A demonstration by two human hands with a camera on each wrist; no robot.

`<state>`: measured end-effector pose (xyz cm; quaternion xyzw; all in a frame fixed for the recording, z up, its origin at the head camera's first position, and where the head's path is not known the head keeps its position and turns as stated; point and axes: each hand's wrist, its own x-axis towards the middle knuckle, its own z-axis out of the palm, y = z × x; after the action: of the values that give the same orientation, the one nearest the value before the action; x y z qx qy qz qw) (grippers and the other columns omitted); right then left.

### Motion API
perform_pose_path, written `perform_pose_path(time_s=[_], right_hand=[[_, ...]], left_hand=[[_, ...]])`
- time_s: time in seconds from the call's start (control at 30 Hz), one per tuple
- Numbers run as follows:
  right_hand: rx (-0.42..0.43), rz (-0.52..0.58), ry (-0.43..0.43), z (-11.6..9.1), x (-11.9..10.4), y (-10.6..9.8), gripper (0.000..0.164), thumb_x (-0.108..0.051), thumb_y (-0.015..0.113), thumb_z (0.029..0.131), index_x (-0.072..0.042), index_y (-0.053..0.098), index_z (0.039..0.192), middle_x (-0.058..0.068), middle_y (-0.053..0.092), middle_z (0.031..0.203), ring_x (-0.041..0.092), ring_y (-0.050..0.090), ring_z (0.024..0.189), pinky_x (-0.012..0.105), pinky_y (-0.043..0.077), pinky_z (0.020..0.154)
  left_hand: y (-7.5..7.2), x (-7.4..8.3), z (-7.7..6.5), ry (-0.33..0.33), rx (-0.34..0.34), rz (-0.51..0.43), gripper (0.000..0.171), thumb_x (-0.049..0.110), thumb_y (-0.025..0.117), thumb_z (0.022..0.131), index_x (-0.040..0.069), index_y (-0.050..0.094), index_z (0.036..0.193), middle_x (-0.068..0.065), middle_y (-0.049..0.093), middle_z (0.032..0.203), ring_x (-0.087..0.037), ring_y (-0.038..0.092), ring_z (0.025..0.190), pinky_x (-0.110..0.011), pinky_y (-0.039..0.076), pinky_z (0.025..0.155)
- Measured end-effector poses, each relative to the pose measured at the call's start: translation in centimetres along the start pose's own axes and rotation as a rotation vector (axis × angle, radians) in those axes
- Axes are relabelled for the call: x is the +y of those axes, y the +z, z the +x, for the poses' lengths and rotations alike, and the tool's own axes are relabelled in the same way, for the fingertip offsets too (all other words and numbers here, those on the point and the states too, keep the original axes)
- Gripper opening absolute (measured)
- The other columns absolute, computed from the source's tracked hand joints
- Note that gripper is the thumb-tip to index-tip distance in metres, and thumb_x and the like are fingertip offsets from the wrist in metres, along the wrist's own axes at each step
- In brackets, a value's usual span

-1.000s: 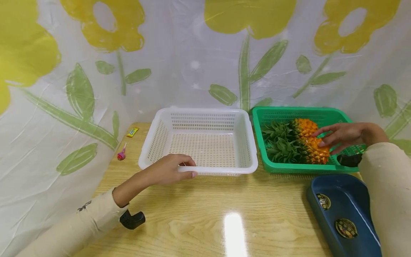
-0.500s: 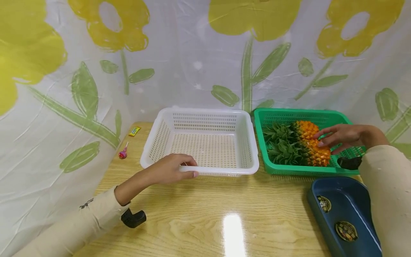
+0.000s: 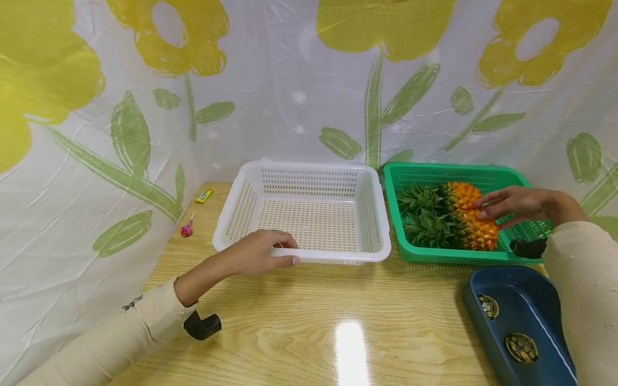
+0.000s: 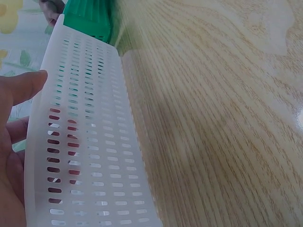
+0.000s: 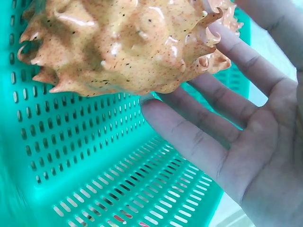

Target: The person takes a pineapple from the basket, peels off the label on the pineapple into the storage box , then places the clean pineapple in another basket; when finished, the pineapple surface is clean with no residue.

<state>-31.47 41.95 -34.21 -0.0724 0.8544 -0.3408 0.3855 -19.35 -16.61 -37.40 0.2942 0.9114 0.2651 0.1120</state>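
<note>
My left hand (image 3: 263,253) grips the near rim of a white plastic basket (image 3: 383,252), thumb outside and fingers over the inner side. In the left wrist view the thumb (image 4: 31,86) lies along the outer edge of the slotted wall (image 4: 102,137). Over at the right, a green basket (image 3: 434,254) holds two orange pineapples with leafy green crowns, lying side by side. My right hand (image 3: 523,205) is at the base end of the nearer pineapple (image 3: 478,229). In the right wrist view its fingers (image 5: 189,137) are extended loosely, tips right at the spiky orange skin.
A dark blue tray (image 3: 497,300) with round stickers stands in front of the green basket, partly behind my right sleeve. Left of the white basket lie a lollipop (image 3: 186,230) and a small yellow packet (image 3: 204,195). A flower-printed curtain (image 3: 280,96) hangs behind the table.
The head view has shifted slightly, moving the scene a little to the right. Both hands keep their places at the white basket and the pineapple.
</note>
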Motion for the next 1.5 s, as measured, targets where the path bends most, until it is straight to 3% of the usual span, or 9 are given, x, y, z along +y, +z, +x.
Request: perform_pose_path(time_s=[0.2, 0.43, 0.6, 0.8, 1.0, 1.2, 1.37, 1.5], right_hand=[[0.037, -0.024, -0.007, -0.3, -0.1, 0.3, 0.066, -0.031, 0.058, 0.103, 0.003, 0.031, 0.153, 0.025, 0.042, 0.152, 0.041, 0.047, 0.135, 0.052, 0.050, 0.101], [0.064, -0.051, -0.040, -1.1, -0.2, 0.3, 0.069, -0.033, 0.056, 0.103, 0.002, 0.027, 0.154, 0.033, 0.027, 0.157, 0.049, 0.040, 0.138, 0.052, 0.051, 0.101], [0.122, -0.098, -0.085, -1.8, -0.2, 0.1, 0.067, -0.033, 0.053, 0.105, 0.002, 0.025, 0.155, 0.034, 0.025, 0.157, 0.054, 0.037, 0.137, 0.055, 0.049, 0.101], [0.226, -0.188, -0.149, -2.6, -1.2, 0.3, 0.064, -0.036, 0.050, 0.106, 0.000, 0.028, 0.155, 0.031, 0.032, 0.155, 0.052, 0.042, 0.133, 0.057, 0.050, 0.098], [0.335, -0.301, -0.222, -3.1, -4.1, 1.7, 0.057, -0.038, 0.052, 0.105, -0.006, 0.041, 0.150, 0.024, 0.046, 0.149, 0.045, 0.053, 0.126, 0.054, 0.053, 0.093], [0.415, -0.367, -0.298, -3.4, -7.4, 3.9, 0.049, -0.037, 0.055, 0.104, -0.011, 0.051, 0.145, 0.021, 0.055, 0.143, 0.042, 0.057, 0.123, 0.063, 0.047, 0.093], [0.480, -0.376, -0.376, -3.8, -10.0, 6.4, 0.042, -0.031, 0.060, 0.102, -0.018, 0.055, 0.141, 0.011, 0.058, 0.140, 0.029, 0.059, 0.122, 0.050, 0.051, 0.093], [0.524, -0.374, -0.490, -4.4, -11.9, 8.9, 0.042, -0.023, 0.065, 0.099, -0.020, 0.057, 0.140, 0.006, 0.061, 0.137, 0.018, 0.060, 0.119, 0.051, 0.051, 0.096]], left_hand=[[0.0, 0.0, 0.0, -0.003, -0.001, -0.004, 0.021, 0.041, 0.069, 0.095, 0.023, 0.071, 0.105, 0.011, 0.070, 0.097, -0.009, 0.063, 0.094, -0.035, 0.050, 0.087], [-0.3, -0.1, -0.1, -0.005, -0.002, -0.021, 0.023, 0.042, 0.069, 0.094, 0.023, 0.070, 0.107, 0.010, 0.070, 0.099, -0.012, 0.064, 0.098, -0.037, 0.050, 0.090], [-0.7, -0.1, -0.4, -0.008, 0.021, -0.021, 0.030, 0.040, 0.068, 0.095, 0.018, 0.068, 0.115, 0.005, 0.069, 0.107, -0.015, 0.064, 0.103, -0.039, 0.051, 0.094], [-1.2, -0.1, -0.6, -0.004, 0.047, -0.020, 0.035, 0.038, 0.067, 0.097, 0.013, 0.066, 0.122, 0.002, 0.069, 0.108, -0.015, 0.064, 0.102, -0.038, 0.052, 0.093], [-1.8, 0.1, -0.9, -0.004, 0.082, -0.026, 0.035, 0.037, 0.067, 0.097, 0.014, 0.064, 0.124, 0.002, 0.069, 0.110, -0.016, 0.063, 0.104, -0.040, 0.052, 0.095], [-2.3, 0.6, -0.8, 0.007, 0.119, -0.005, 0.038, 0.038, 0.067, 0.097, 0.014, 0.064, 0.126, 0.000, 0.069, 0.113, -0.018, 0.064, 0.106, -0.042, 0.052, 0.095], [-2.7, 1.0, -0.9, 0.032, 0.167, 0.018, 0.040, 0.038, 0.067, 0.097, 0.014, 0.063, 0.129, 0.000, 0.069, 0.111, -0.020, 0.064, 0.107, -0.044, 0.052, 0.094], [-3.0, 1.4, -1.1, 0.047, 0.201, 0.038, 0.042, 0.040, 0.066, 0.097, 0.015, 0.062, 0.131, -0.002, 0.069, 0.114, -0.022, 0.063, 0.110, -0.046, 0.051, 0.096]])
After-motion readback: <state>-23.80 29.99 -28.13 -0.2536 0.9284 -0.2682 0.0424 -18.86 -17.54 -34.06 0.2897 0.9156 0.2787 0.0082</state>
